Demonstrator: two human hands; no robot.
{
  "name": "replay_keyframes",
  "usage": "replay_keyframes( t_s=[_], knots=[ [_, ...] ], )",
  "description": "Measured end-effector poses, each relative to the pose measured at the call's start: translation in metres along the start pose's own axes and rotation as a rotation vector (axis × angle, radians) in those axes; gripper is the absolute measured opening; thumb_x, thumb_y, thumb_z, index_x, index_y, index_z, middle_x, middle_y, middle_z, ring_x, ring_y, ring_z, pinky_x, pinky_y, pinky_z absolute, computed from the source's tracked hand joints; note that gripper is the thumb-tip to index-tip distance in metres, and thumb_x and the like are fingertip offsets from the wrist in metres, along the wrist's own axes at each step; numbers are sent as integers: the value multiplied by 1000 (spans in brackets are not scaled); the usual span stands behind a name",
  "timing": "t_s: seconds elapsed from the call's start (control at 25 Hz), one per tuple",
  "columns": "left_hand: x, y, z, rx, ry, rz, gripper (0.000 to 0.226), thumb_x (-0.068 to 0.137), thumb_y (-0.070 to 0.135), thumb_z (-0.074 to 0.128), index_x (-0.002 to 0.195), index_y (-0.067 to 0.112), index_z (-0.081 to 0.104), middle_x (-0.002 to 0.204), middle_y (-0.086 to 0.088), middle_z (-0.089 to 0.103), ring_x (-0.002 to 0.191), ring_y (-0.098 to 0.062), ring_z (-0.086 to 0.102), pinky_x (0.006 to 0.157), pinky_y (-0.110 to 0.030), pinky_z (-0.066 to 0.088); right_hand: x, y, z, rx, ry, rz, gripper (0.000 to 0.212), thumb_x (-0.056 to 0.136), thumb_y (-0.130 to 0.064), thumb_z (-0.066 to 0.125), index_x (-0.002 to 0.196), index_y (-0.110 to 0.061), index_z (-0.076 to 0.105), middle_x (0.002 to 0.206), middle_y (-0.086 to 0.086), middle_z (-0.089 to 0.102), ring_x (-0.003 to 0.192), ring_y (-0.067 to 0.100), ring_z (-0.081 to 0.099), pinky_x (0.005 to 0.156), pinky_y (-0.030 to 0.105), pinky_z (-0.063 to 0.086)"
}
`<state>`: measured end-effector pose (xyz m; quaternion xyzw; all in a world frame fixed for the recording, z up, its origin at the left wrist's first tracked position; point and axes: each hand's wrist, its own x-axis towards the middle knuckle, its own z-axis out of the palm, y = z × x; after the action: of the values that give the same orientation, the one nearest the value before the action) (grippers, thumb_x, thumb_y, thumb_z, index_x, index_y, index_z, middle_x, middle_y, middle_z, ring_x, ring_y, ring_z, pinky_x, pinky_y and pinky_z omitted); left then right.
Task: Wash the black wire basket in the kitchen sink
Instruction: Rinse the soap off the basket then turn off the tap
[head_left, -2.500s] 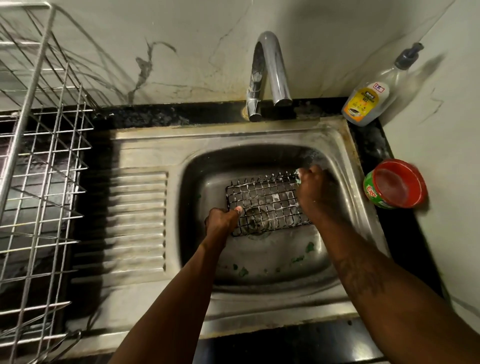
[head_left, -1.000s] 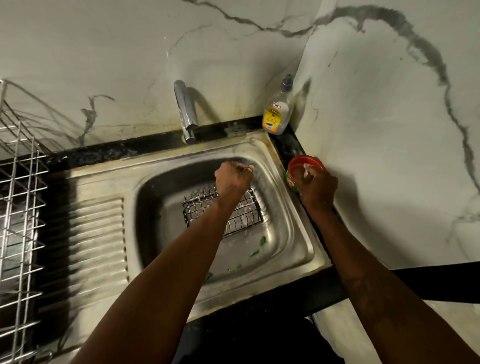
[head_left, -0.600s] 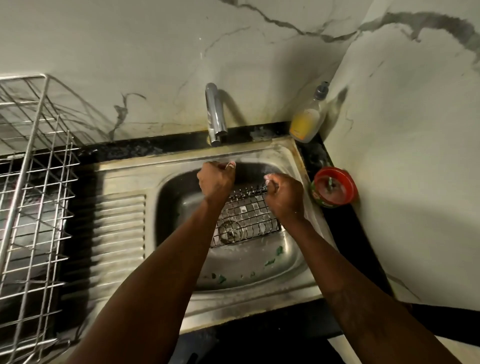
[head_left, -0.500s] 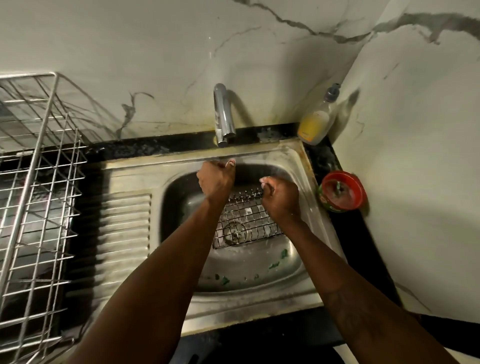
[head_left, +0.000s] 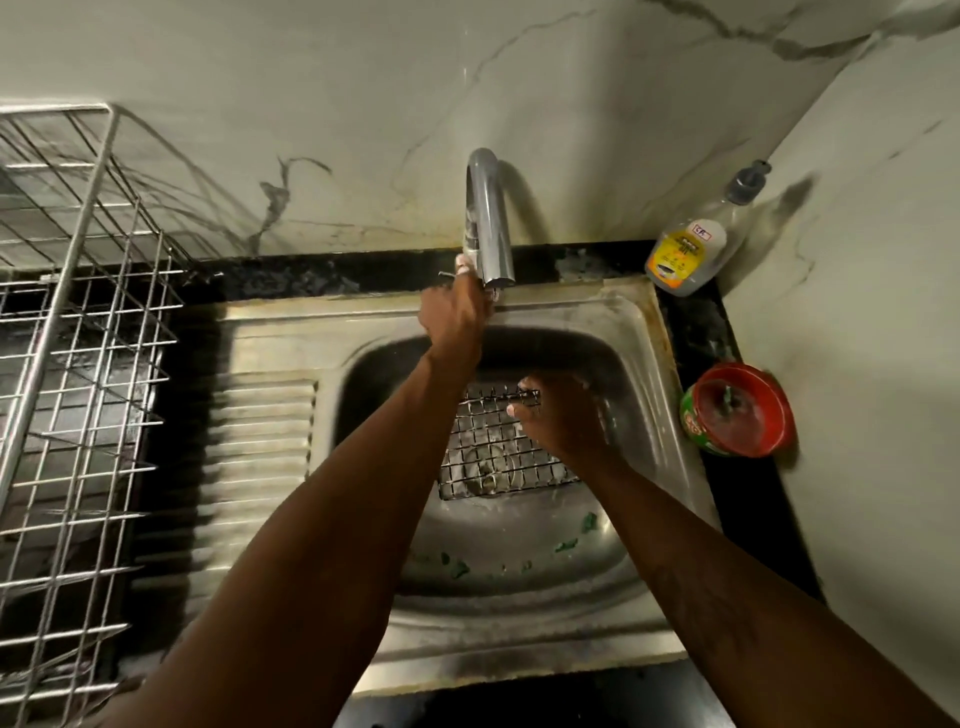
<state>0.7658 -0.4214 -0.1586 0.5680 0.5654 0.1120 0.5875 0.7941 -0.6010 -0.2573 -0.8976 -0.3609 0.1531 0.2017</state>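
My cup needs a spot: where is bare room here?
Bare: ribbed drainboard between dish rack and basin. Crowded: the basin, right hand gripping the black wire basket, left hand on tap; bottle and red tub fill the right ledge.

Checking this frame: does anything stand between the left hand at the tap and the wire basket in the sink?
Nothing visible does. The left hand is at the base of the tap; the black wire basket lies in the sink basin below it, open space between. The right hand grips the basket's far edge.

Veined marble walls (head_left: 363, 78) — black countertop (head_left: 311, 275), dim light.
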Motion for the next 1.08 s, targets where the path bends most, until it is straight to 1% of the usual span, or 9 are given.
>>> replay_keyframes(
  t_s=[0.12,0.24,0.36,0.44,0.6,0.68,0.84,0.96,1.08],
  knots=[
    [4,0,-12,-465,-288,-236,56,107,47,34,124,2,63,114,-16,73,86,-23,66,91,-39,53,9,1,5,-184,-229,-14,81,77,-68,69,143,-27,50,150,2,51,140,25,44,113,48,37],
    [15,-21,-24,-291,-281,-117,64,101,64,39,111,9,71,103,-9,75,90,-24,68,85,-40,54,19,-7,4,-400,-436,-78,111,70,-80,66,158,-28,24,166,5,23,152,31,22,120,58,16],
    [14,-70,-40,-21,-23,-34,59,94,68,52,92,13,74,88,-4,76,82,-20,74,69,-30,60,36,-17,4,-405,-496,-69,120,55,-79,79,152,-28,31,157,7,39,146,34,33,120,58,20],
    [16,-101,-51,164,82,-55,63,93,72,51,85,12,70,87,-6,73,81,-22,72,73,-34,61,41,-21,1,-355,-546,-46,120,49,-74,85,148,-29,35,147,7,48,139,33,40,119,57,21],
    [11,-132,-86,262,-125,-157,99,63,100,43,100,13,70,91,-3,69,81,-14,67,67,-23,56,19,-18,-6,-243,-392,-197,101,47,-74,84,132,-33,49,120,-5,67,119,21,57,108,43,31],
    [1,-139,-98,76,-328,-260,83,78,89,48,109,13,64,92,-1,63,80,-17,64,60,-25,57,2,-18,-7,-202,-238,-314,88,50,-70,85,125,-32,57,116,-6,69,113,19,59,103,41,34],
    [-21,-126,-100,-148,-301,-408,53,104,46,48,133,4,55,108,-19,65,93,-40,64,82,-52,57,-15,-7,-4,-345,75,-544,72,49,-59,92,110,-28,69,100,-2,69,91,21,64,86,36,41],
    [-42,-110,-102,-247,-292,-287,29,107,21,47,121,-3,57,113,-20,63,99,-34,62,97,-48,52,-27,9,-2,-417,148,-540,59,56,-37,96,108,-25,73,90,0,70,81,23,67,82,37,44],
    [-27,-107,-86,-235,-196,-354,20,106,10,46,89,7,56,95,-16,60,81,-26,57,83,-40,53,-43,11,3,-418,16,-434,55,71,-20,85,122,-26,65,90,3,72,79,27,70,80,40,50]
  ],
)
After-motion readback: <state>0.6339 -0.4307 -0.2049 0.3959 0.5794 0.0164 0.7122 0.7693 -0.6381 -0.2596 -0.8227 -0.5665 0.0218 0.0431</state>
